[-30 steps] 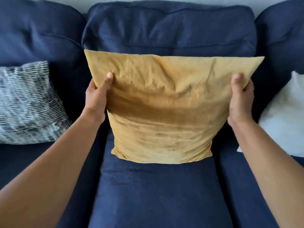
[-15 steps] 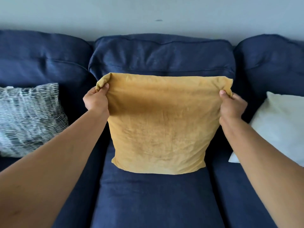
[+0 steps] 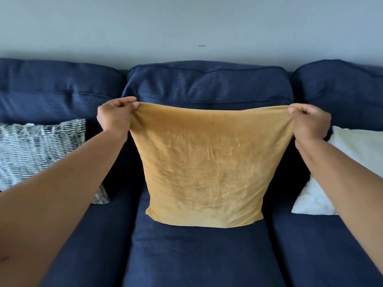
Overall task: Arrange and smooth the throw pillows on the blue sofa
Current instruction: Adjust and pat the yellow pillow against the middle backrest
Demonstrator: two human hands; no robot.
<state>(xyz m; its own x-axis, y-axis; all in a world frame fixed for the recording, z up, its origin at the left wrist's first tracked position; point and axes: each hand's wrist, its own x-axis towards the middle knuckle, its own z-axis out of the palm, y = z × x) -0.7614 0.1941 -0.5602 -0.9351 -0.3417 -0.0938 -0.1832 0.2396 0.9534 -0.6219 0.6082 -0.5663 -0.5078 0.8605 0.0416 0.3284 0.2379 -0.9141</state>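
Setting: home living room | Evidence: three-seat dark blue fabric sofa (image 3: 207, 255); plain pale grey wall (image 3: 186, 23); square mustard-yellow velvet throw pillow (image 3: 205, 168)

A mustard-yellow pillow (image 3: 204, 168) stood upright on the middle seat of the blue sofa (image 3: 199, 255), its lower edge resting on the cushion. The left hand (image 3: 115, 117) pinched its top left corner and the right hand (image 3: 309, 123) pinched its top right corner, the top edge drawn taut between them. A black-and-white patterned pillow (image 3: 39, 150) leaned at the left, a white pillow (image 3: 352, 158) at the right, both apart from the yellow one.
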